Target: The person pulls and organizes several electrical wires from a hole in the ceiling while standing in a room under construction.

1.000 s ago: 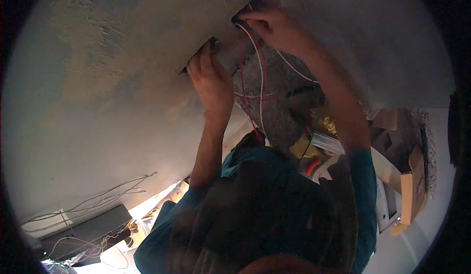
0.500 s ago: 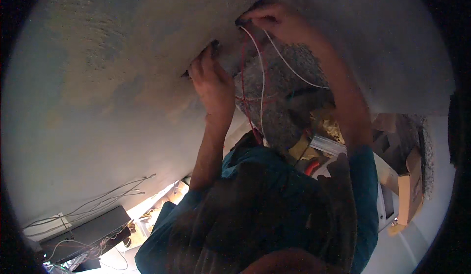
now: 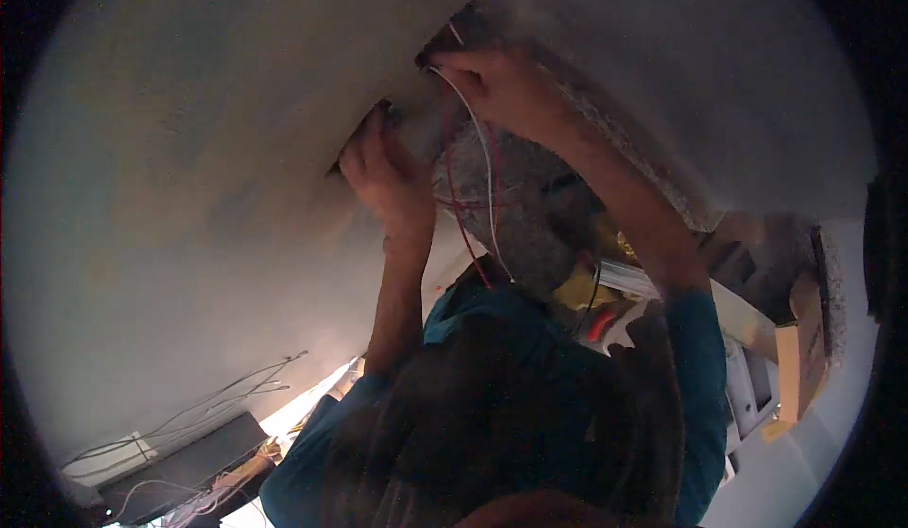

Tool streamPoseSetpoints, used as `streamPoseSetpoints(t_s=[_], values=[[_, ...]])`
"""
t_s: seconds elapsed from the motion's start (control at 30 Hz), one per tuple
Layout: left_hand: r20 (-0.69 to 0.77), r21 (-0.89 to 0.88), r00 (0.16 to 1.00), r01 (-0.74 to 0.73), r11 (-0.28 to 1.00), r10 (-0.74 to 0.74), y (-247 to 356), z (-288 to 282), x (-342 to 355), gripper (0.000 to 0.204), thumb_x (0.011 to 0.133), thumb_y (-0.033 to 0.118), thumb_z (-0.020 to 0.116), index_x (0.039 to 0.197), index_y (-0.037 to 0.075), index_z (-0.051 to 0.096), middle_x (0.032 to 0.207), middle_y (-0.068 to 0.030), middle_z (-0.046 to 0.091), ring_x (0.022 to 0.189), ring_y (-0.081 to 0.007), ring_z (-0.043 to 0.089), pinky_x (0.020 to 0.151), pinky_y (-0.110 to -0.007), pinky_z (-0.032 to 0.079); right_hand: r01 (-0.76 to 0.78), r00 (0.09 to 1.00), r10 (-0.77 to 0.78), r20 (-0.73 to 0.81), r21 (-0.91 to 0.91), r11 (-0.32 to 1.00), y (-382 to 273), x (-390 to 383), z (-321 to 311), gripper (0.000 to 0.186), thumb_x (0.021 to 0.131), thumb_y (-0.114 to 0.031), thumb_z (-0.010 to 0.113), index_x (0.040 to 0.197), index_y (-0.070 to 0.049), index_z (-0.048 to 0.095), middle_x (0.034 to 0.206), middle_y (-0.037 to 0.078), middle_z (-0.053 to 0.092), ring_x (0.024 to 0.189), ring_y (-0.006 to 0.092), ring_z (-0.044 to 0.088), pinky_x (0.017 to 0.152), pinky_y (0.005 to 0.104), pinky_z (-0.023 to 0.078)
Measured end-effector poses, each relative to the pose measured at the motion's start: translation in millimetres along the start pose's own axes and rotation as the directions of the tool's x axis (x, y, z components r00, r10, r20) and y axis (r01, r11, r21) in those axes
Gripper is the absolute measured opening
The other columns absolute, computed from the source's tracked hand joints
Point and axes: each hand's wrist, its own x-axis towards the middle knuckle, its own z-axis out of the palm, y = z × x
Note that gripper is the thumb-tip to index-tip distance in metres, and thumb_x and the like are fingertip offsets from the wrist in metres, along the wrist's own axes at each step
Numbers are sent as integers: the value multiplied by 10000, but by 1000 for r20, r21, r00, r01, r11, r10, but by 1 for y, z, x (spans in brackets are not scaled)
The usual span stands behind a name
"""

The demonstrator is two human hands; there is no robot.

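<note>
Two dark openings are cut in the pale, patchy wall surface. At the left opening (image 3: 386, 110), my left hand (image 3: 386, 180) has its fingers bent and close together against the edge. Its fingertips are hidden there, so what they grip does not show. My right hand (image 3: 506, 88) is up at the right opening (image 3: 468, 22), thumb and forefinger pinched on a white wire, a short piece of which shows inside the hole. Another white wire (image 3: 490, 164) loops down from this opening's lower corner, beside thin red wires (image 3: 451, 173) that hang towards my chest.
Loose dark cables (image 3: 222, 400) run along the wall at lower left, above a long black box (image 3: 180, 466) with tangled wires. At lower right are an open cardboard box (image 3: 799, 358), a white ribbed piece (image 3: 629, 277) and a red object (image 3: 602, 323). Rough grey flooring lies below.
Both hands and openings sit further left and slightly lower in view. My right hand's fingers have shifted over the opening. The white wire trailing rightward from it no longer shows below my forearm.
</note>
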Motion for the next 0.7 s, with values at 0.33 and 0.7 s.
streamPoseSetpoints(t_s=[0.33,0.7], values=[[29,35,998,58,998,-59,2,-1,0,344,926,-2,566,1265,37,611,1211,-190,611,1133,-397,543,972,-486,435,-24,990,8,142,114,993,12,22,-12,235,876,-127,673,1106,-108,719,841,132,706,722,254,690,663,372,538],[46,102,999,14,995,-19,6,2,0,342,919,-6,577,1255,40,622,1164,-180,617,1109,-373,554,936,-458,454,236,955,-167,246,-283,930,11,30,-5,147,856,-101,639,977,-27,677,913,133,676,826,359,662,764,457,533]])
